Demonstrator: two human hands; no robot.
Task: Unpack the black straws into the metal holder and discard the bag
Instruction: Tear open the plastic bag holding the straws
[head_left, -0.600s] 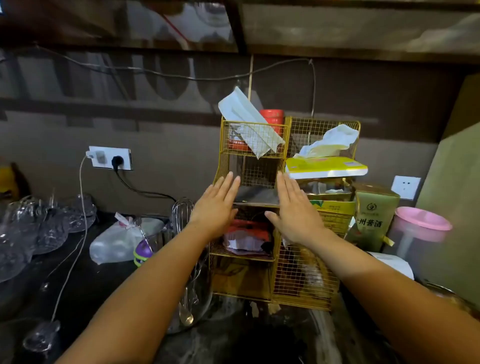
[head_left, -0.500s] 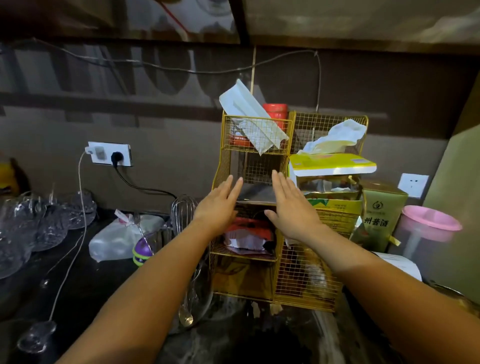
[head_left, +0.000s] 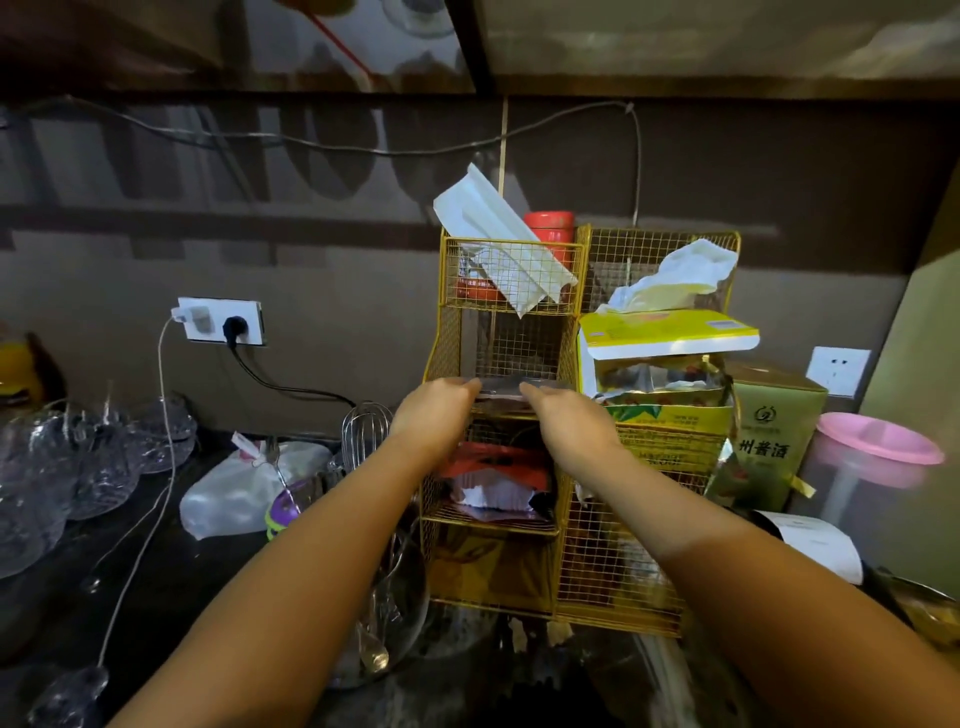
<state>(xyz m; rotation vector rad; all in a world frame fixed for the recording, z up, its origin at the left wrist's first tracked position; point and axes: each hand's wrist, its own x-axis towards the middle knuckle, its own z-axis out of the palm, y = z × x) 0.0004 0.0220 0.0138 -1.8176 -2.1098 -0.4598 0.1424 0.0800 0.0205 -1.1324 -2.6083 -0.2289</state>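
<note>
Both hands, left hand (head_left: 441, 410) and right hand (head_left: 563, 421), curl their fingers onto a dark shiny packet (head_left: 511, 388), probably the straw bag, in the gold wire rack (head_left: 644, 571), a green box (head_left: 769, 436) reading "州普洱" right of them.

Gold wire-mesh metal rack (head_left: 511, 270)

fingertips: hidden inside gold rack (head_left: 447, 343) | shelf packet (head_left: 501, 388): blurred, contents unreadable
</note>
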